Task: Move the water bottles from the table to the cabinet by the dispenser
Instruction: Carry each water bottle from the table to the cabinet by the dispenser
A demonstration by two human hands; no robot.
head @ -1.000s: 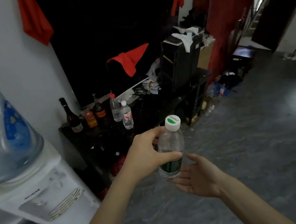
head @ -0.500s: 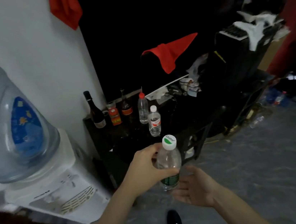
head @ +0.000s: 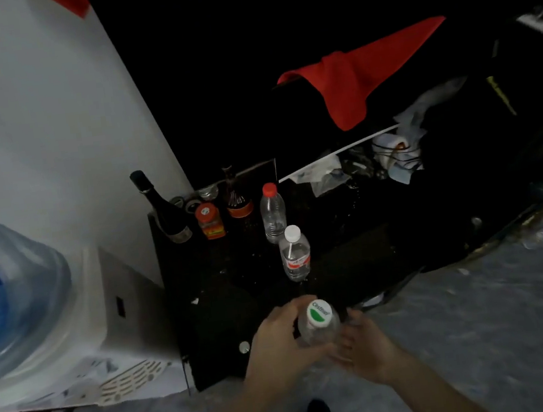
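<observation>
Head view: your left hand (head: 282, 341) is wrapped around the green-and-white-capped water bottle (head: 318, 324), upright over the front edge of the black cabinet (head: 241, 299) beside the water dispenser (head: 83, 334); your right hand (head: 368, 348) is open, fingers spread, palm against the bottle's right side. On the cabinet top stand a white-capped bottle (head: 295, 254) and, behind it, a red-capped bottle (head: 273, 212), with a dark wine bottle (head: 160, 208) and orange jar (head: 210, 221) near the wall.

held bottle (head: 318, 328): clear glossy plastic | cabinet top (head: 238, 279): glossy black | red cloth (head: 353, 77): matt
</observation>
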